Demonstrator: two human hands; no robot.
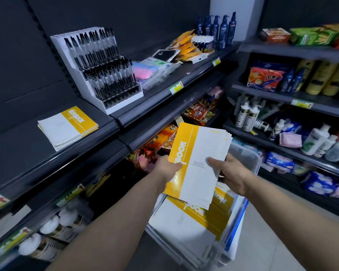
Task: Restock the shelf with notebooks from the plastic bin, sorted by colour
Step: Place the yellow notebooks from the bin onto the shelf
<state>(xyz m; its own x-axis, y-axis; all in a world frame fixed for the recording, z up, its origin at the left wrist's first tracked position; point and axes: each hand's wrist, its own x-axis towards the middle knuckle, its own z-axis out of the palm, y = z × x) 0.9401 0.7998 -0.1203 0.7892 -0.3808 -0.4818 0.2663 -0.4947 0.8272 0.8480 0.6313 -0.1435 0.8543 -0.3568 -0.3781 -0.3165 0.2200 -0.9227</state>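
Now | left hand (169, 170): fingers curled round the yellow edge of a thin stack of yellow-and-white paper notebooks (199, 153) | right hand (231, 174): thumb on top, pinching its white edge | stack: held above clear plastic bin (250, 155) | matching notebook pile (67, 128): flat on dark grey shelf (24, 153)

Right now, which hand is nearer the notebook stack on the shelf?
Left. The left hand grips the held notebooks on the edge toward the shelf stack; the right hand holds their far edge.

Dark shelf (22, 153) bears yellow notebook stack (67, 127); pen display (100, 71) nearby.
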